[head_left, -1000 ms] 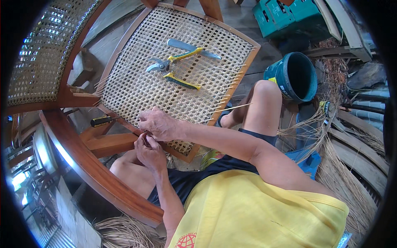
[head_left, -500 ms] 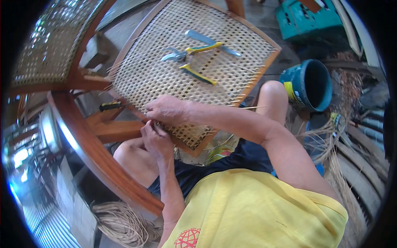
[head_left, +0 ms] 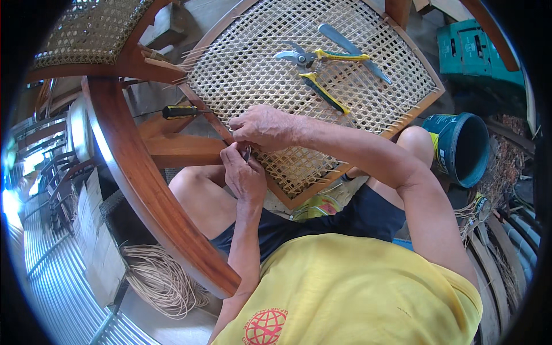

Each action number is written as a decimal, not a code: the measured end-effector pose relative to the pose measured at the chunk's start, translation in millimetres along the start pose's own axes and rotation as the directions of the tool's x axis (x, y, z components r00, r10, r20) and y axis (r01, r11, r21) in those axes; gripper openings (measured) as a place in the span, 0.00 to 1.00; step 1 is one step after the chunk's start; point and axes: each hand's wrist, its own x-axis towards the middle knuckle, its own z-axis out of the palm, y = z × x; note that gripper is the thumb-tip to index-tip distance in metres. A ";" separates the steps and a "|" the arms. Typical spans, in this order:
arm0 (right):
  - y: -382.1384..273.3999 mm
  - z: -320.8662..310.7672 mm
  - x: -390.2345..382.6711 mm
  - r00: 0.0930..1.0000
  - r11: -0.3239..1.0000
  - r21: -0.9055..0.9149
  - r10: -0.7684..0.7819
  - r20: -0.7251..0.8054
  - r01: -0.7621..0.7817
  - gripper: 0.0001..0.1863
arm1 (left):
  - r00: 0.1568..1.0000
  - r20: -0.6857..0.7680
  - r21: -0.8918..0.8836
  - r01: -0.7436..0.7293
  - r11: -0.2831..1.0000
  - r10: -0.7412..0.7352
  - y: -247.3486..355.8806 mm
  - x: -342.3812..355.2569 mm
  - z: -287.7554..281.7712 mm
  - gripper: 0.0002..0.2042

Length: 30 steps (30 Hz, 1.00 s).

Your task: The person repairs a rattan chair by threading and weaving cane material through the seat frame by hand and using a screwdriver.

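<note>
Hands [head_left: 245, 175] meet at the seat [head_left: 230, 75]'s edge, fingers curled, what they pinch unclear; shears [head_left: 306, 59] and blade [head_left: 340, 41] lie beyond, a tool handle [head_left: 179, 112] left, a bucket [head_left: 447, 127] right.

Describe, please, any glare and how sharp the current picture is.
Head view: white glare washes out the far left edge; a bright streak runs along the curved wooden piece; black fisheye borders fill the corners; the cane seat and pruning shears look fairly sharp.
</note>
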 end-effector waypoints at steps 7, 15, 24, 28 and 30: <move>-9.2 10.3 -6.7 0.989 0.999 -0.002 0.051 -0.136 -0.051 0.11 | 0.996 -0.040 -0.019 -0.081 0.997 0.080 -5.4 3.4 4.7 0.12; -19.0 21.0 -3.4 0.961 0.980 -0.128 0.117 -0.252 -0.153 0.11 | 0.997 -0.069 -0.025 -0.048 0.999 0.046 -4.8 8.2 6.0 0.07; -23.6 28.4 5.7 0.895 0.963 0.004 0.253 -0.367 -0.271 0.10 | 0.995 -0.093 -0.004 0.028 1.000 -0.028 -4.9 16.4 9.2 0.11; -26.7 25.6 9.3 0.870 0.960 0.064 0.275 -0.409 -0.273 0.07 | 0.995 -0.099 0.044 0.025 0.999 -0.021 -3.5 21.9 3.8 0.10; -24.9 29.0 9.1 0.865 0.956 0.102 0.293 -0.406 -0.276 0.07 | 0.997 -0.045 0.051 0.064 0.997 -0.062 -4.1 27.0 1.0 0.10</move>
